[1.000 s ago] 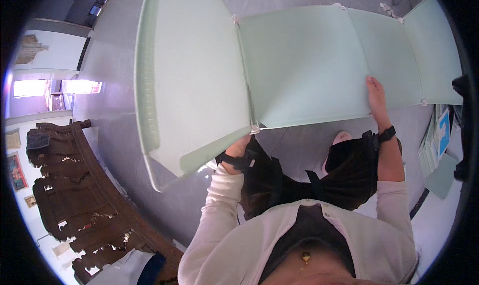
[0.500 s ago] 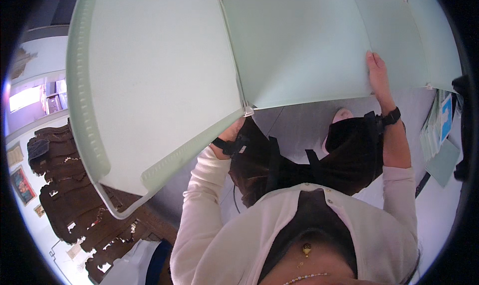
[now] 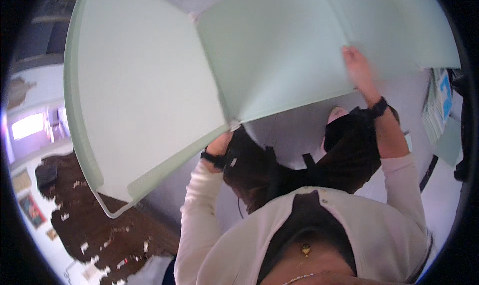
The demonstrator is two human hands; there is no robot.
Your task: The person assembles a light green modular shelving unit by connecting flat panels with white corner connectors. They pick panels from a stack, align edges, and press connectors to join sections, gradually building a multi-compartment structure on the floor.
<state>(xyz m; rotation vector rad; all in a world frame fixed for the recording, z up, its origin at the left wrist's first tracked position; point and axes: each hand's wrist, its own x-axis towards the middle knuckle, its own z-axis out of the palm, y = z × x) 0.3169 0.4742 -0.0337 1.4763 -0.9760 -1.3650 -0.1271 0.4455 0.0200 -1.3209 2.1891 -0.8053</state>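
A large pale green folding screen [image 3: 269,55] spreads across the upper part of the view, its sheets joined at creases and white corner joints. The left panel [image 3: 144,80] has a white tube frame [image 3: 114,216] showing at its lower corner. My left hand [image 3: 219,144] is at the joint between the left and middle panels; its fingers are hidden behind the panel. On the right, my right hand [image 3: 358,70] is closed at the screen's lower edge beside a crease, fingertips slightly smeared. A black band [image 3: 378,108] circles my right wrist, another [image 3: 213,160] my left.
Dark carved wooden furniture [image 3: 85,200] stands at the left, near a bright window [image 3: 29,127] and a framed picture [image 3: 32,210]. Pale green sheets with a blue patch [image 3: 441,98] lean at the right. Below the screen are my dark-trousered legs [image 3: 279,170] and the grey floor [image 3: 294,128].
The screen has shifted left in the view, its middle seam tilting. My right hand has moved left along with the crease, and my left hand slightly left and down with the corner joint.
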